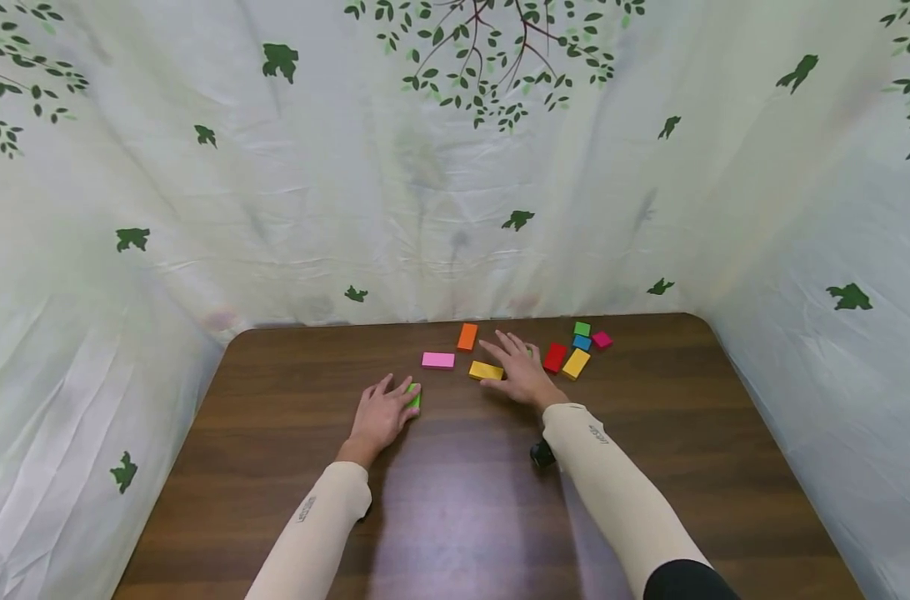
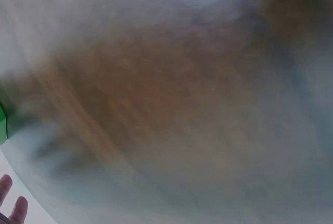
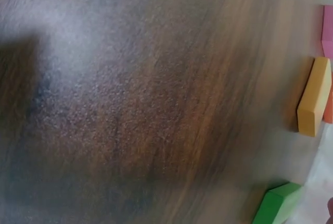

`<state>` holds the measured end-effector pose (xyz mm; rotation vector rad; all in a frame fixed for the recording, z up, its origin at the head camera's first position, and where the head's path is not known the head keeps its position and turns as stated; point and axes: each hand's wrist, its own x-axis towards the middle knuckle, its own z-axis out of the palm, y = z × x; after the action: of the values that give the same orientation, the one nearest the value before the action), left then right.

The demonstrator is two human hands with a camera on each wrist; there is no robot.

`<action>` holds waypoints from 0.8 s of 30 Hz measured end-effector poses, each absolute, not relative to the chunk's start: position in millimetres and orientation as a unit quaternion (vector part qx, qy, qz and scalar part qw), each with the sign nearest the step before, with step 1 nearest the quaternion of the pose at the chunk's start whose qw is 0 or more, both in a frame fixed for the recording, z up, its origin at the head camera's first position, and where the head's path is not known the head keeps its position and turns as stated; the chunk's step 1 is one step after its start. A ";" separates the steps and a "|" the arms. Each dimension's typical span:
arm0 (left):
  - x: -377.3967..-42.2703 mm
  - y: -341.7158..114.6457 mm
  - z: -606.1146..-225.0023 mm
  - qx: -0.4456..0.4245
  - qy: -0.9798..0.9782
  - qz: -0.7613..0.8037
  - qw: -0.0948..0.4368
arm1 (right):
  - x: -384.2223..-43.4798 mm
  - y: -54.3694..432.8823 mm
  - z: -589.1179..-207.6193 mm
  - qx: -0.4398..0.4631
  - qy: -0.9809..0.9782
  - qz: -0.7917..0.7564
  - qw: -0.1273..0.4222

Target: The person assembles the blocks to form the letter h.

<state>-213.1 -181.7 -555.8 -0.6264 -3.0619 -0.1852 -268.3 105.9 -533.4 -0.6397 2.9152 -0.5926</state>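
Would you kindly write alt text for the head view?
A person's left hand is at a lime-green block on a brown table, the right hand among other colored blocks; leaf-printed white fabric hangs behind.

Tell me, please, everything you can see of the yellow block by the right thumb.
The yellow block is a smooth-looking rectangular slab with crisp edges, perhaps painted wood. It lies on the table; in the head view its long side runs roughly left to right, right of the pink block and below the orange block. The thumb of the right hand is close; contact is unclear.
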 end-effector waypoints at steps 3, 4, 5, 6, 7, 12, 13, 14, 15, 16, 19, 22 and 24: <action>-205.6 -184.0 -557.1 -0.209 -0.976 -0.056 0.029 | -268.5 105.5 -535.1 -0.218 0.955 -0.195 0.058; -203.1 -184.7 -557.5 -0.212 -0.975 -0.058 0.034 | -268.6 105.4 -535.7 -0.220 0.954 -0.194 0.059; -200.7 -185.3 -558.1 -0.215 -0.974 -0.059 0.039 | -268.7 105.4 -536.2 -0.222 0.953 -0.196 0.062; -198.3 -185.8 -558.7 -0.218 -0.973 -0.061 0.042 | -268.9 105.5 -536.8 -0.224 0.953 -0.197 0.063; -196.2 -186.3 -559.5 -0.220 -0.972 -0.062 0.045 | -268.9 105.6 -537.4 -0.225 0.952 -0.198 0.064; -185.3 -188.8 -561.8 -0.225 -0.970 -0.075 0.050 | -269.1 106.1 -539.7 -0.234 0.949 -0.201 0.065; -183.1 -189.5 -561.9 -0.225 -0.970 -0.077 0.050 | -269.2 106.0 -540.1 -0.238 0.948 -0.202 0.065; -180.8 -190.1 -562.0 -0.224 -0.970 -0.081 0.048 | -269.3 105.7 -540.5 -0.242 0.946 -0.204 0.065; -178.3 -190.9 -561.8 -0.224 -0.970 -0.085 0.047 | -269.6 105.2 -541.1 -0.247 0.945 -0.205 0.066; -176.0 -191.8 -562.1 -0.225 -0.970 -0.084 0.046 | -269.9 104.6 -541.4 -0.251 0.943 -0.208 0.068; -168.4 -194.8 -562.7 -0.228 -0.969 -0.085 0.046 | -271.1 102.6 -542.7 -0.261 0.939 -0.212 0.074; -160.6 -197.3 -563.3 -0.234 -0.967 -0.093 0.046 | -272.2 101.4 -543.9 -0.262 0.940 -0.207 0.075; -155.5 -198.7 -564.0 -0.235 -0.966 -0.100 0.045 | -272.4 100.8 -544.0 -0.262 0.940 -0.203 0.077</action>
<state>-155.5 -198.7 -564.0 -0.7186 -2.9511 -0.3044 -272.4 100.8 -544.0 -0.7852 2.8176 -0.6084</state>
